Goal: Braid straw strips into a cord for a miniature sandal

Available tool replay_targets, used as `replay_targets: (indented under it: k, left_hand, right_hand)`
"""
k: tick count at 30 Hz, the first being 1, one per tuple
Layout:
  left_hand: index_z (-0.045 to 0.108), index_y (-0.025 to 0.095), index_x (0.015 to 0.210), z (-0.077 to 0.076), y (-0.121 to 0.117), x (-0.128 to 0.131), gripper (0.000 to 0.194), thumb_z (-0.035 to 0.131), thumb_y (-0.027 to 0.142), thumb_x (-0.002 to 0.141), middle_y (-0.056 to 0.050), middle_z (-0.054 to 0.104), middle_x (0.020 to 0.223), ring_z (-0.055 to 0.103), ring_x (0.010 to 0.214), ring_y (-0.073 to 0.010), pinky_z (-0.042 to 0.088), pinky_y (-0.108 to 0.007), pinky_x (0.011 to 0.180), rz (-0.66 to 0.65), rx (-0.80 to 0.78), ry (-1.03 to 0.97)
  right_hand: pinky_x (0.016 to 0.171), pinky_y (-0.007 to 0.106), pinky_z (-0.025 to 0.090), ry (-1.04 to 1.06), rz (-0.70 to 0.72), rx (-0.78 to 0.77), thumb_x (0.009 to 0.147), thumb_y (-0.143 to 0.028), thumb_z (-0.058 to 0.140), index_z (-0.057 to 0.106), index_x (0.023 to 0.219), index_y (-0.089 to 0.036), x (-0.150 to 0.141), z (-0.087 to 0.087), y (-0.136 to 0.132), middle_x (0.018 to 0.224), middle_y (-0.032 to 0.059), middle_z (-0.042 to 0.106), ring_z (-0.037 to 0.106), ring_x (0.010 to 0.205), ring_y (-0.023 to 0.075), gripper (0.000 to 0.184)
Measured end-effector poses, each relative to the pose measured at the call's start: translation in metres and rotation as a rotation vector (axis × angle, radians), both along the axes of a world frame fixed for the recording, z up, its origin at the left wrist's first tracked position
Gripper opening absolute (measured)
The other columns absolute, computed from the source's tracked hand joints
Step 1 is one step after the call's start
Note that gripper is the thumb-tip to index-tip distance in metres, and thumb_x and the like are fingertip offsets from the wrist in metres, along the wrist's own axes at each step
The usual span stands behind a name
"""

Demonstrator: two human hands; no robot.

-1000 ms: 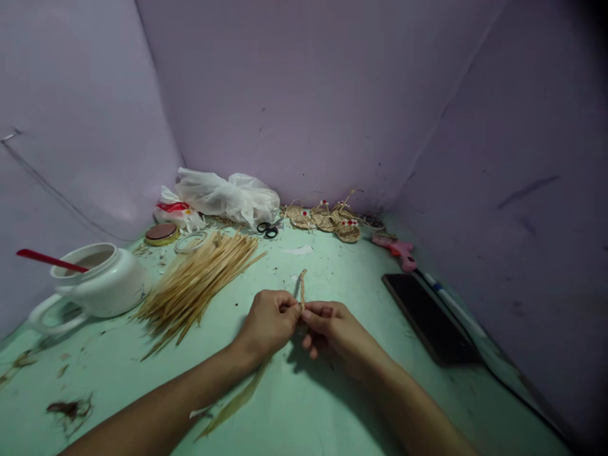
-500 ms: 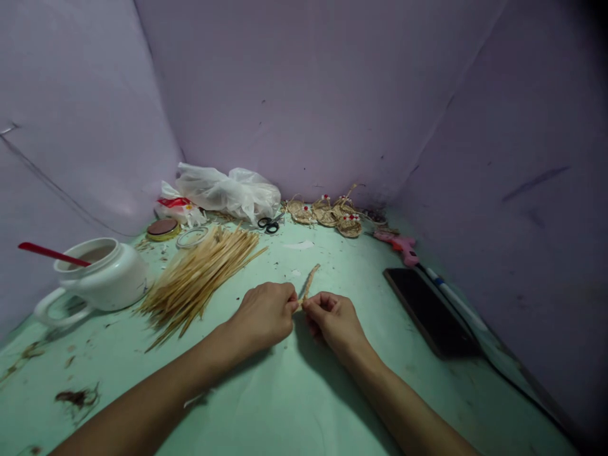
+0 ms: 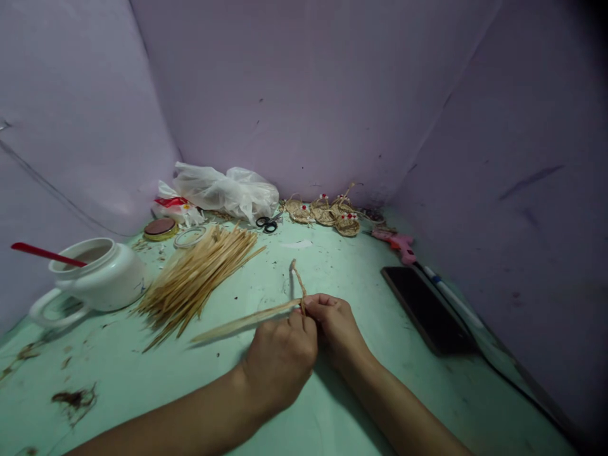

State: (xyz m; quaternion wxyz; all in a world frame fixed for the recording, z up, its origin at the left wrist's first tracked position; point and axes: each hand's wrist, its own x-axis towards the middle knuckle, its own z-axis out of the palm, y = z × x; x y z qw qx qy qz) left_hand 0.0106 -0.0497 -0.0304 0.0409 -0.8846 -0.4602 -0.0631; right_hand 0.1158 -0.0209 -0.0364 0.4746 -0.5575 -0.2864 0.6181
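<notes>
Two bare hands meet above a pale green table [image 3: 142, 380], working one thin twisted cord [image 3: 297, 277] that stands up between them, with one flat strip [image 3: 247, 321] reaching leftward from its base. The right hand [image 3: 338, 323] pinches that base between thumb and fingers; the left hand [image 3: 284, 354] is curled closed over the cord's lower strand, its fingertips mostly hidden behind its knuckles. Beyond lie one bundle of dry, straw-like strips [image 3: 204, 278], one pair of scissors [image 3: 268, 223] and about four overlapping woven discs [image 3: 347, 226] with red and white beads, hard to count exactly. One glossy, round-bellied white pot [image 3: 114, 278] holds a red stick [image 3: 47, 254], its lower end hidden inside; one flat, dark phone [image 3: 427, 310] lies at right.
</notes>
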Motion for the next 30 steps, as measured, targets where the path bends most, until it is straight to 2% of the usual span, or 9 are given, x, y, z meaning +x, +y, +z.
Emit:
replay_targets:
  k: [4,7,9,12,15,17,22,26,30]
  left_hand:
    - [0.052,0.007,0.105,0.002,0.002,-0.001,0.039,0.034,0.005,0.070,-0.014,0.060,0.083,0.057,0.071,-0.0220,0.044,-0.032,0.058,-0.090,-0.050,-0.031]
    - [0.060,0.011,0.091,0.019,0.008,-0.005,0.030,0.039,0.010,0.070,-0.009,0.062,0.079,0.057,0.070,-0.0180,0.045,-0.030,0.065,-0.080,-0.224,-0.281]
    - [0.063,0.015,0.078,0.030,0.018,-0.009,0.023,0.040,0.014,0.073,-0.006,0.063,0.075,0.056,0.068,-0.0139,0.044,-0.024,0.065,0.043,-0.315,-0.557]
    - [0.062,0.014,0.084,0.036,0.036,-0.016,0.022,0.047,0.019,0.069,-0.003,0.063,0.069,0.050,0.048,-0.0087,0.038,-0.020,0.045,0.365,-0.528,-0.806]
    - [0.059,0.010,0.088,0.027,0.050,-0.021,0.026,0.048,0.020,0.066,0.000,0.057,0.053,0.037,0.031,-0.0054,0.026,-0.019,0.032,0.415,-0.962,-0.866]
    - [0.059,0.009,0.076,0.020,0.053,-0.022,0.018,0.048,0.019,0.065,0.002,0.053,0.048,0.035,0.029,-0.0048,0.023,-0.018,0.031,0.433,-1.092,-0.897]
    - [0.048,0.013,0.050,0.019,0.052,-0.023,0.015,0.048,0.020,0.063,0.005,0.038,0.032,0.029,0.028,-0.0044,0.018,-0.018,0.032,0.469,-1.137,-0.873]
    - [0.045,0.013,0.040,0.022,0.054,-0.026,0.014,0.048,0.009,0.054,0.005,0.037,0.032,0.028,0.033,-0.0033,0.017,-0.019,0.037,0.366,-1.087,-0.856]
    - [0.046,0.012,0.039,0.019,0.058,-0.026,0.011,0.048,0.008,0.049,0.005,0.035,0.034,0.026,0.036,-0.0035,0.018,-0.021,0.040,0.287,-1.153,-0.936]
  right_hand:
    - [0.034,0.018,0.018,0.048,0.000,0.001,0.061,-0.020,0.056,0.050,0.057,-0.013,0.002,-0.003,0.001,0.040,-0.0050,0.045,0.031,0.032,0.0030,0.010]
    - [0.035,0.019,0.018,-0.007,-0.030,0.038,0.062,-0.022,0.056,0.048,0.055,-0.014,0.001,-0.006,0.002,0.039,-0.0063,0.041,0.030,0.032,0.0027,0.014]
    - [0.036,0.019,0.017,-0.066,-0.024,0.048,0.063,-0.022,0.055,0.047,0.054,-0.014,0.000,-0.006,0.002,0.039,-0.0068,0.039,0.028,0.032,0.0025,0.014]
    - [0.037,0.019,0.017,-0.136,0.059,0.053,0.063,-0.023,0.054,0.047,0.051,-0.015,-0.003,-0.004,-0.001,0.037,-0.0070,0.036,0.027,0.033,0.0029,0.016]
    - [0.038,0.019,0.019,-0.147,0.124,0.099,0.062,-0.023,0.054,0.047,0.049,-0.014,-0.004,-0.004,-0.003,0.038,-0.0058,0.038,0.029,0.035,0.0038,0.017]
    - [0.039,0.020,0.021,-0.154,0.132,0.118,0.061,-0.023,0.054,0.048,0.050,-0.014,-0.004,-0.006,-0.003,0.041,-0.0037,0.042,0.032,0.038,0.0048,0.016]
    - [0.041,0.019,0.024,-0.330,0.153,0.206,0.063,-0.025,0.054,0.053,0.056,-0.013,-0.001,-0.014,0.002,0.047,-0.0014,0.047,0.034,0.042,0.0054,0.014]
    - [0.042,0.020,0.025,-0.514,0.301,0.304,0.068,-0.025,0.049,0.055,0.060,-0.013,0.004,-0.015,0.001,0.050,-0.0010,0.048,0.036,0.044,0.0066,0.016]
    - [0.047,0.020,0.027,-0.845,0.425,0.518,0.074,-0.022,0.044,0.059,0.068,-0.015,0.011,-0.005,-0.005,0.055,-0.0002,0.055,0.042,0.049,0.0083,0.018]
